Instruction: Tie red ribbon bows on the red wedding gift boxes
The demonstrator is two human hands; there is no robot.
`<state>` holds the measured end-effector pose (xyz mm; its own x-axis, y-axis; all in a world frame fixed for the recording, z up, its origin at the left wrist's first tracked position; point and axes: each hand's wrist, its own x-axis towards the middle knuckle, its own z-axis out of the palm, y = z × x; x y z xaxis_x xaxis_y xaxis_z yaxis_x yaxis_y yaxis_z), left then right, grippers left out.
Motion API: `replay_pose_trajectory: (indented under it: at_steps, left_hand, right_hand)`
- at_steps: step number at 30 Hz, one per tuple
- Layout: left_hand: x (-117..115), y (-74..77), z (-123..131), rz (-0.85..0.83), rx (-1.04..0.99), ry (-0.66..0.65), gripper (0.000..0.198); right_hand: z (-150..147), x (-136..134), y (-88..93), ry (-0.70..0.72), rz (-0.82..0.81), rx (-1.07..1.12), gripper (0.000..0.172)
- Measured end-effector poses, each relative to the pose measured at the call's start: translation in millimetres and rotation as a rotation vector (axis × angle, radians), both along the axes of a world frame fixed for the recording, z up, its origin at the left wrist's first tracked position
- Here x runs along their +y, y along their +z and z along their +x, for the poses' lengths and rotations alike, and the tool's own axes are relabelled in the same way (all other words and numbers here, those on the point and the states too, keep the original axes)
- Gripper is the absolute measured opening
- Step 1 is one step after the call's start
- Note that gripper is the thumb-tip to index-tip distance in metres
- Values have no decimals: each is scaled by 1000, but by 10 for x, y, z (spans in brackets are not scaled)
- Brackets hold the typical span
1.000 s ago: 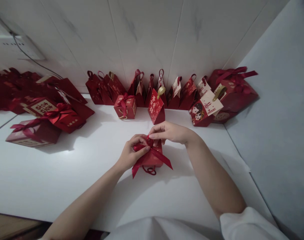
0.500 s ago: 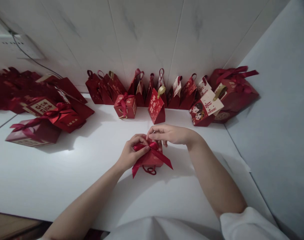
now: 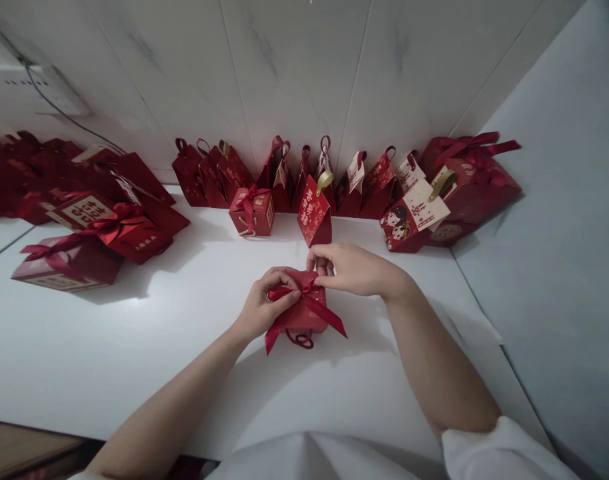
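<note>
Reading the clock around the red box [image 3: 307,321], which lies on the white table [image 3: 184,373] between the two hands: the left hand [image 3: 267,303] comes in from nine o'clock and pinches the ribbon bow [image 3: 309,288] between thumb and fingertips. The right hand [image 3: 354,270] sits at two, its fingers curled and its thumb tip against the bow (whether it actually pinches the ribbon, I cannot tell). The ribbon tails [image 3: 331,319] run out toward seven and four, and a dark red cord handle [image 3: 300,341] shows at six. Farther out, a pointed box [image 3: 313,217] with a gold loop [image 3: 325,180] stands at twelve, a small ribboned box [image 3: 251,212] at eleven, a box printed with two figures [image 3: 399,227] at two, and a dull pink box [image 3: 94,263] at nine.
</note>
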<state>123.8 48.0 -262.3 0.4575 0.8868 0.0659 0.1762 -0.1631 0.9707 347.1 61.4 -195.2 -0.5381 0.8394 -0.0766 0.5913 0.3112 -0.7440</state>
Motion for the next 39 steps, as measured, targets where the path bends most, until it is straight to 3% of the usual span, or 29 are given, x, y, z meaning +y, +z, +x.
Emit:
replay_pose_trajectory:
  at_steps: [9, 15, 24, 30, 35, 39]
  left_hand:
    - [15, 1, 9, 9, -17, -16, 15]
    - [11, -6, 12, 33, -17, -7, 16]
    - [-1, -11, 7, 21, -4, -1, 15]
    - [2, -24, 7, 20, -23, -15, 16]
    - [-1, -31, -3, 16, -23, -4, 17]
    - [-3, -20, 5, 10, -12, -2, 16]
  right_hand:
    - [-203, -57, -67, -61, 189, -258, 12]
    - [-311, -76, 7, -111, 398, -447, 24]
    - [-30, -59, 41, 44, 189, -200, 18]
    - [6, -46, 41, 94, 112, -119, 12]
    - [-29, -14, -16, 67, 109, -61, 13]
    - [-35, -11, -48, 11, 115, -134, 11]
